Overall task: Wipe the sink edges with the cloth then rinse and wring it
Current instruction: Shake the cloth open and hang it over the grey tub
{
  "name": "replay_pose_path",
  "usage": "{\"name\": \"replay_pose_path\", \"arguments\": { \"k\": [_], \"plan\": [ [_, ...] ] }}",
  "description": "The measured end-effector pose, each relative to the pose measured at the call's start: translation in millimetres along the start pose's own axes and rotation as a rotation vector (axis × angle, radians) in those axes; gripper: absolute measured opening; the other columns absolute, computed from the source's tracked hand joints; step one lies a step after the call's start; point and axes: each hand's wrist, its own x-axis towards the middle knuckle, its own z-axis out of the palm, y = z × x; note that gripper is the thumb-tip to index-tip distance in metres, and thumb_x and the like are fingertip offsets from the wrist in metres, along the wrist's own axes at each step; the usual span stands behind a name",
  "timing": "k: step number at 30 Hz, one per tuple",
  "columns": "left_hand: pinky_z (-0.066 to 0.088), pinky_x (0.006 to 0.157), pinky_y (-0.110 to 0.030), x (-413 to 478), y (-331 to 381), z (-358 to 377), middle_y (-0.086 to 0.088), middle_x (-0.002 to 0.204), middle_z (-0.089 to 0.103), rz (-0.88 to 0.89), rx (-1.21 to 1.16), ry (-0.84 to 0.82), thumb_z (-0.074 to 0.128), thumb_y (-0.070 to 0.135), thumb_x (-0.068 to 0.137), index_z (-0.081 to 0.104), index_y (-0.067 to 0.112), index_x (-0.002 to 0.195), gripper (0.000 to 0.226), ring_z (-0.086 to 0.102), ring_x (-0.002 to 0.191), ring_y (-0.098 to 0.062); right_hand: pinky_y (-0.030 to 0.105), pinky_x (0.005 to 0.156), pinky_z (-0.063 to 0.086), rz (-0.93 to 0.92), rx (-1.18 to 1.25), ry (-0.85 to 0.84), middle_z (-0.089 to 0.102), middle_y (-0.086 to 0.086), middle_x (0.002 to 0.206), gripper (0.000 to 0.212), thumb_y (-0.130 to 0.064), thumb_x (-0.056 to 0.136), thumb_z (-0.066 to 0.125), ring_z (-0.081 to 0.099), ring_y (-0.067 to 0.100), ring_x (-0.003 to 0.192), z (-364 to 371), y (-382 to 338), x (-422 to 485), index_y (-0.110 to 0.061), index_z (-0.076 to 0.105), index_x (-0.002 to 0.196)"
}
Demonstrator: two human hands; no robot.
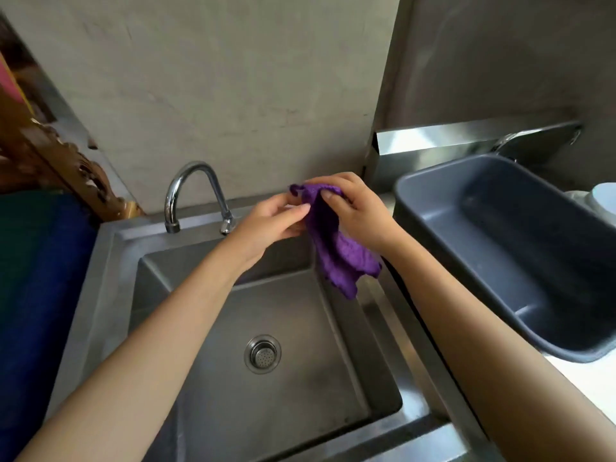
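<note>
A purple knitted cloth (335, 248) hangs in the air over the back right corner of the steel sink (110, 271). My left hand (270, 221) pinches its upper left edge with thumb and fingers. My right hand (358, 211) grips the top of the cloth from the right, fingers curled over it. The cloth's lower part dangles loose above the sink's right rim. Both hands are close together, just right of the chrome tap (196, 195), from which no water runs.
A drain strainer (262, 354) sits in the basin floor. A dark grey plastic tub (520, 258) stands on the counter to the right, with a white object (600, 201) behind it. A concrete wall rises behind the tap. Carved wood and dark blue fabric lie at the left.
</note>
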Motion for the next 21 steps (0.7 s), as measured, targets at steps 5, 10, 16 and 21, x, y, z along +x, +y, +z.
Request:
{"name": "replay_pose_path", "arguments": {
  "k": [5,10,16,21],
  "plan": [
    [0.058,0.064,-0.032,-8.6,40.7,23.8,-0.002,0.085,0.065,0.081,-0.084,0.005,0.055,0.015,0.09,0.057,0.018,0.091,0.004,0.066,0.073,-0.013,0.037,0.103,0.036,-0.082,-0.231,0.053,0.051,0.015,0.111,0.033,-0.023,0.092,0.046,0.048,0.028,0.109,-34.6,-8.7,0.0,-0.02,0.062,0.121],
    [0.047,0.051,-0.015,-10.2,73.2,47.8,-0.002,0.079,0.061,0.143,0.095,0.069,0.058,0.004,0.086,0.057,0.017,0.084,0.013,0.06,0.056,-0.002,0.027,0.087,0.03,-0.101,-0.345,0.12,0.057,0.016,0.104,0.026,-0.023,0.093,0.051,0.049,0.034,0.102,-70.2,-25.4,-12.0,-0.015,0.068,0.112],
    [0.039,0.056,-0.021,-6.9,113.2,61.6,0.002,0.069,0.053,0.216,0.093,0.128,0.047,0.006,0.088,0.051,0.022,0.074,0.021,0.049,0.061,-0.008,0.025,0.071,0.047,-0.052,-0.145,0.146,0.069,0.012,0.092,0.022,-0.029,0.086,0.064,0.064,0.023,0.084,-107.2,-63.4,-21.7,-0.016,0.067,0.104],
    [0.032,0.055,-0.024,12.6,147.9,82.4,0.002,0.065,0.048,0.27,0.016,0.104,0.046,0.008,0.087,0.048,0.02,0.067,0.023,0.044,0.063,-0.011,0.008,0.075,0.044,0.12,-0.013,-0.063,0.064,-0.005,0.088,0.017,-0.035,0.086,0.062,0.058,-0.001,0.076,-140.5,-61.0,-25.8,-0.023,0.061,0.098]
  ]
}}
